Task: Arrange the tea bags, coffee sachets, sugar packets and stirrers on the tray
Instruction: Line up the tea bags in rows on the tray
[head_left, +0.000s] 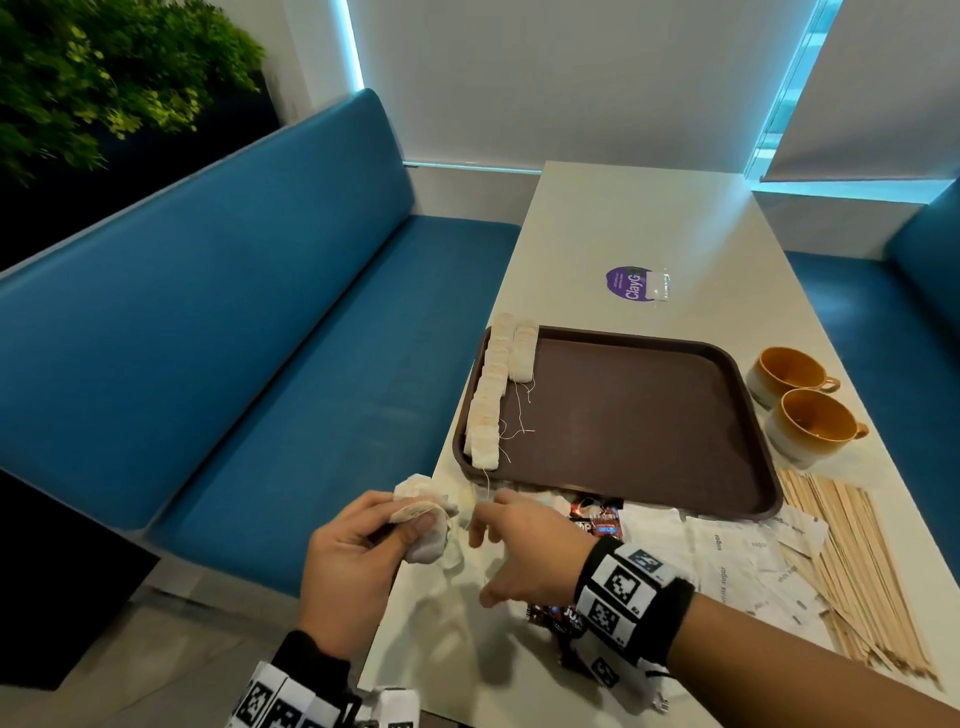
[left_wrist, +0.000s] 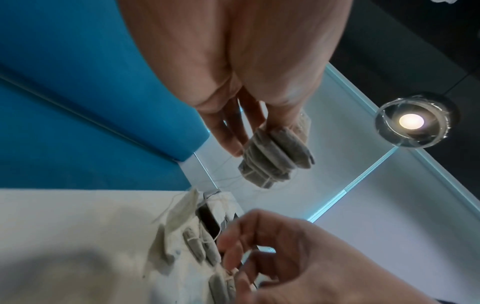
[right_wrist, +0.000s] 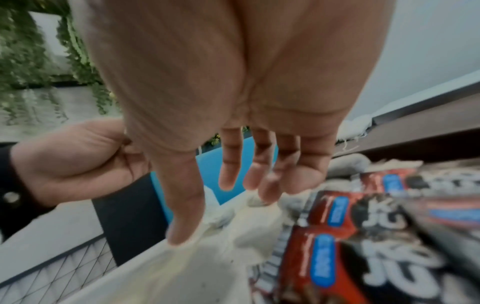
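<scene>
We see a long white counter flanked by blue padded benches, white blinds edged with cyan light behind, green foliage at the far left, and a round ceiling lamp.

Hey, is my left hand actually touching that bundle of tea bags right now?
Touching. The left wrist view shows the left hand with its fingertips gripping the stack of tea bags, lifted off the table.
</scene>
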